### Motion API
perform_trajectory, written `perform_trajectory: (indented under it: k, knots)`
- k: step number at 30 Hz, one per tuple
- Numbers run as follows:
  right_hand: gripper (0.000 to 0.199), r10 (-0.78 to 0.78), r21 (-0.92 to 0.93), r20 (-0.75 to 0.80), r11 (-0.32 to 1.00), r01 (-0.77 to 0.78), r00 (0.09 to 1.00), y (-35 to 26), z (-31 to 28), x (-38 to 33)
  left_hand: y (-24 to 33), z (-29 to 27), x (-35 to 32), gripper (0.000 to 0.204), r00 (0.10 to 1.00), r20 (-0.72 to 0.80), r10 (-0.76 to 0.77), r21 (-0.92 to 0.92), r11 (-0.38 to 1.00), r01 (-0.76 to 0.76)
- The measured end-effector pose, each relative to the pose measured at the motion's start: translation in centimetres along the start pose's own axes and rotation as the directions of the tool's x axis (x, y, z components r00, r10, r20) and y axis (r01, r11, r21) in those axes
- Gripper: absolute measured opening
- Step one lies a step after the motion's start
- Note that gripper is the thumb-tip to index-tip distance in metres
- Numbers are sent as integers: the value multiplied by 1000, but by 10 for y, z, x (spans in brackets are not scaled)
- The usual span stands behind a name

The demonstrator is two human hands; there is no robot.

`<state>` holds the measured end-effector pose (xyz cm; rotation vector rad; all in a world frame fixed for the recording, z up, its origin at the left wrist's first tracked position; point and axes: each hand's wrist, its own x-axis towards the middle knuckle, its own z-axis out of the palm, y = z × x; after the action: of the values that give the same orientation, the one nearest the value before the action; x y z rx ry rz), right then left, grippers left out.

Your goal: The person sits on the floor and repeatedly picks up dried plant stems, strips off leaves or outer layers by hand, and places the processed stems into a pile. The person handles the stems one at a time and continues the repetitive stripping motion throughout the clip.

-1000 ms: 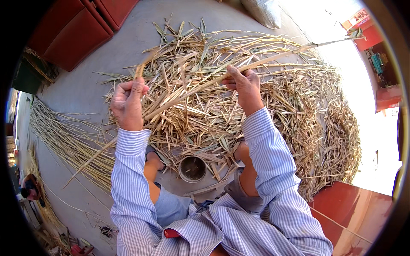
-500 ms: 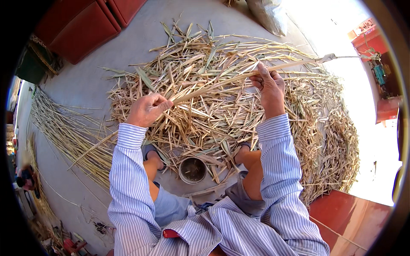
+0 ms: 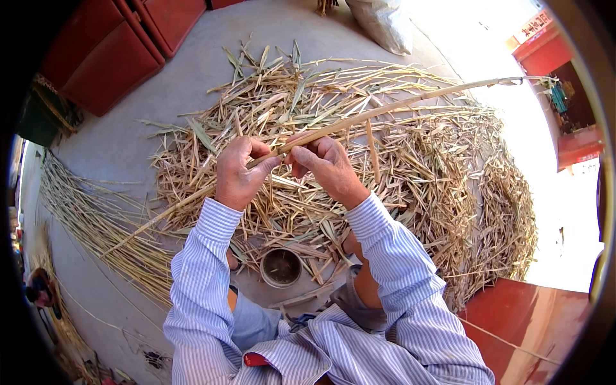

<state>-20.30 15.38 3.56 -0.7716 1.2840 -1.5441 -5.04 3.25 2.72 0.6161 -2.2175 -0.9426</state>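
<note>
A long, straw-coloured stalk (image 3: 398, 106) slants across in front of me, from the floor at lower left up to a thin tip at far right. My left hand (image 3: 239, 170) pinches it between thumb and bent fingers. Close beside, almost touching, my right hand (image 3: 330, 168) is closed with thumb and fingertips at the same spot on the stalk; fingers partly hide what they grip. Below the stalk, a strip of dry husk (image 3: 373, 153) stands out against the pile. Under both hands spreads a wide heap of husks and leaf pieces (image 3: 423, 167).
A round metal pot (image 3: 281, 267) with dark contents stands between my feet. Long thin stalks (image 3: 96, 218) lie bundled at left. Red padded seats (image 3: 106, 48) are at upper left, a pale sack (image 3: 384, 24) at the top, and a red panel (image 3: 507, 321) at lower right.
My right hand has moved left along the stalk to meet my left hand, which shifted slightly right. A husk strip now shows below the stalk. The view has shifted a little.
</note>
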Motion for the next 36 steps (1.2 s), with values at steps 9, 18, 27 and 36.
perform_trajectory:
  k: [9,18,27,36]
  knots:
    - [19,-2,67,-109,998,9,994,14,3,5,-2,9,-1,24,989,55,-134,-161,977,141]
    - [13,-5,-11,-219,1000,2,976,16,10,5,-9,16,-5,23,988,63,-142,-239,959,153]
    - [23,-102,-4,-43,995,102,994,5,6,6,-8,-9,4,24,957,201,-211,-351,896,271]
    - [24,-147,-96,56,984,152,988,14,11,7,-10,-29,3,27,918,299,-262,-352,864,361]
